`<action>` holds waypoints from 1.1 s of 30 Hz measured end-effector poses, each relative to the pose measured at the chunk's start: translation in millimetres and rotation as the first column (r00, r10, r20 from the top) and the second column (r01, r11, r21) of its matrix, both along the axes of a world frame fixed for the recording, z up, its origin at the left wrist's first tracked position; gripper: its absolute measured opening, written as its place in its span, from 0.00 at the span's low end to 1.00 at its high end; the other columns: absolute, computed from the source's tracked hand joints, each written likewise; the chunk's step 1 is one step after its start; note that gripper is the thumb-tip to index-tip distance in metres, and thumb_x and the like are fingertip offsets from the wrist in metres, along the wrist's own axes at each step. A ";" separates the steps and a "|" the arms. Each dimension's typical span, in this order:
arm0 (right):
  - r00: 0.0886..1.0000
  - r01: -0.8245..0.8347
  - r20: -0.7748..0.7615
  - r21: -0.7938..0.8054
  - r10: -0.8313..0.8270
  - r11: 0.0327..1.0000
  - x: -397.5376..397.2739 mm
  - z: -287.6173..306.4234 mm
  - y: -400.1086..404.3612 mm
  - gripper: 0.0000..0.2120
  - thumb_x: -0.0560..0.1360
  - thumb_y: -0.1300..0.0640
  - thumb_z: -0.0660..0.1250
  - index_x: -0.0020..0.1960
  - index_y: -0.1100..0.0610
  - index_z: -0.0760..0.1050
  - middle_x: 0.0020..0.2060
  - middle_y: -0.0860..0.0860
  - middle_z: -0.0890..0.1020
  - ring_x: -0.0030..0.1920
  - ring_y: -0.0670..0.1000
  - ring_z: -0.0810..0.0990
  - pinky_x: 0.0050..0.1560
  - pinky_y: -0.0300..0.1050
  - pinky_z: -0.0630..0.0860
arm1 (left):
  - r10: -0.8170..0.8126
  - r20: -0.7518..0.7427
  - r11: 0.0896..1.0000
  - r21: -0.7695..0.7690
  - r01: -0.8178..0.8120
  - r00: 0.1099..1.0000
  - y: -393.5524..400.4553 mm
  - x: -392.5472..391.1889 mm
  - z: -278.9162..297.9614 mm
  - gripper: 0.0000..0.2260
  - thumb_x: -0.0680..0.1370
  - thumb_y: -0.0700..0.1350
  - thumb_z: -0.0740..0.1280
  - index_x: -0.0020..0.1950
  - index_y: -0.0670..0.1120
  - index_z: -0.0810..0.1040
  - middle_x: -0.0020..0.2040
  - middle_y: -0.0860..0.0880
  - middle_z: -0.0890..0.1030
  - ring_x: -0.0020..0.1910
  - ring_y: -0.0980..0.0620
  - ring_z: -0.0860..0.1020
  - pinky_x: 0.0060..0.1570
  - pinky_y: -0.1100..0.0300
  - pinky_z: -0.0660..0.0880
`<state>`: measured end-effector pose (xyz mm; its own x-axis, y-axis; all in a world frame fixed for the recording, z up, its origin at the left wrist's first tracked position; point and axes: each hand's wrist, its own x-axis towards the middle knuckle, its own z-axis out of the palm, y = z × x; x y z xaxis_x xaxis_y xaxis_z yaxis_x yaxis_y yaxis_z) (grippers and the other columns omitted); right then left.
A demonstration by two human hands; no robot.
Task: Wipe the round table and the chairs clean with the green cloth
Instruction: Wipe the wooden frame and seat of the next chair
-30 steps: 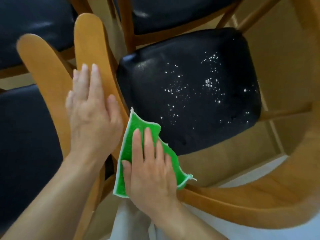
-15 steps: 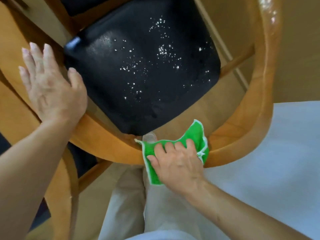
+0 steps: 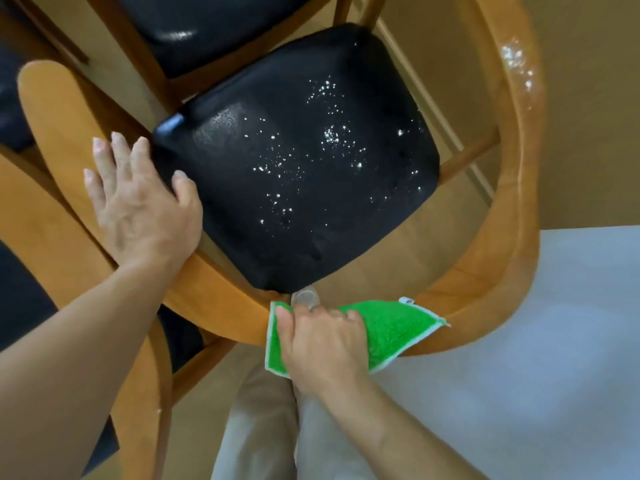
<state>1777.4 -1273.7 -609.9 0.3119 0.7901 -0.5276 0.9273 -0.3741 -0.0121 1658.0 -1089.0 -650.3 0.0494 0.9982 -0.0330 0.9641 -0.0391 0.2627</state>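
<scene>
A wooden chair with a curved backrest rail (image 3: 512, 216) and a black padded seat (image 3: 298, 174) stands below me. White crumbs speckle the seat, and more white specks lie on the rail's right arm. The green cloth (image 3: 391, 327) with a white edge lies draped over the near bend of the rail. My right hand (image 3: 322, 344) presses on it with fingers curled over the rail. My left hand (image 3: 138, 202) rests flat on the rail's left side, fingers apart, thumb touching the seat edge.
Another chair with a black seat (image 3: 207, 26) stands behind, and a third wooden chair back (image 3: 69, 258) crowds in from the left. A pale surface (image 3: 554, 341) fills the lower right. My beige trouser legs (image 3: 263, 410) show at the bottom, above a wooden floor.
My right hand slid the cloth from the rail's left side along to its near bend. My left hand stayed flat on the left part of the rail.
</scene>
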 end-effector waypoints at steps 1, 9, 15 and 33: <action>0.999 -0.037 -0.003 0.010 0.038 0.999 5.2 0.7 -4.2 0.25 0.79 0.42 0.49 0.39 0.53 0.79 0.30 0.52 0.81 0.30 0.56 0.79 0.36 0.48 0.70 | -0.003 0.000 1.000 0.007 0.003 1.000 1.4 -1.3 -1.8 0.27 0.79 0.54 0.52 0.77 0.45 0.59 0.79 0.44 0.56 0.78 0.48 0.48 0.74 0.52 0.42; 0.982 -0.002 0.186 0.116 -0.020 0.993 152.0 32.5 -54.5 0.21 0.78 0.46 0.53 0.42 0.55 0.80 0.53 0.56 0.82 0.56 0.60 0.77 0.63 0.59 0.64 | 0.055 0.022 0.998 -0.003 -0.055 0.998 4.3 -10.5 -28.6 0.26 0.79 0.59 0.51 0.75 0.50 0.59 0.78 0.47 0.59 0.78 0.47 0.50 0.74 0.43 0.51; 0.911 0.326 0.202 0.182 -0.360 0.928 191.8 24.0 -35.3 0.22 0.77 0.55 0.60 0.69 0.60 0.72 0.77 0.57 0.58 0.77 0.59 0.52 0.74 0.61 0.52 | -0.100 0.023 0.990 -0.100 0.102 0.995 -19.1 1.6 3.9 0.26 0.79 0.54 0.54 0.74 0.44 0.62 0.78 0.41 0.56 0.78 0.46 0.46 0.75 0.47 0.43; 0.717 0.693 -0.151 0.255 -0.681 0.674 189.8 21.6 -33.1 0.33 0.81 0.54 0.56 0.77 0.65 0.43 0.77 0.63 0.48 0.76 0.61 0.51 0.75 0.52 0.52 | -0.456 0.415 0.591 -0.520 0.617 0.787 -199.1 186.6 53.8 0.23 0.82 0.58 0.41 0.58 0.52 0.74 0.48 0.52 0.80 0.49 0.53 0.78 0.53 0.56 0.73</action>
<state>1967.2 -1306.8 -588.3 0.8093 0.4719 -0.3498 0.4062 -0.8797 -0.2471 1844.6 -1288.1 -596.6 0.6548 0.5458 -0.5229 0.7327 -0.2884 0.6164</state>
